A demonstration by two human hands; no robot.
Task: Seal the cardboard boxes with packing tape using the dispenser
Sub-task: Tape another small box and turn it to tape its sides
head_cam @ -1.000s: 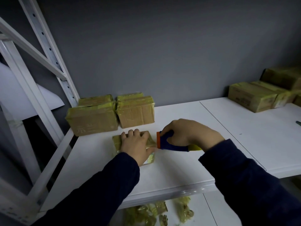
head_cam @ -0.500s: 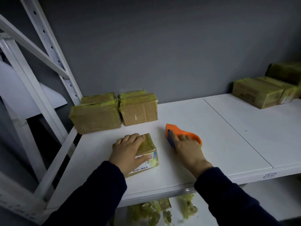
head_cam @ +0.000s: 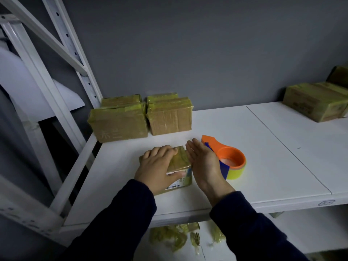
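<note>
- Head view, centre: small box (head_cam: 180,159), wrapped in yellowish tape, sits on the white shelf (head_cam: 263,140), label facing the near side.
- L hand (head_cam: 157,171) stays on the box as 0.5 s ago. Its grip is clamped: fingers curl over the top, thumb on the label side.
- R hand (head_cam: 204,163) was on the tape dispenser (head_cam: 228,157) 0.5 s ago and is now off it. Grip apart, fingers straight, palm edge-on against the box's right side.
- Dispenser lies on the shelf just right of R hand, orange body w/ yellow roll, now mostly in view.
- Upper centre: two taped boxes (head_cam: 120,125) by the wall, same spot as before.
- Right edge: more boxes (head_cam: 316,103).
- Bottom: tape scraps (head_cam: 175,239) on the lower shelf.
</note>
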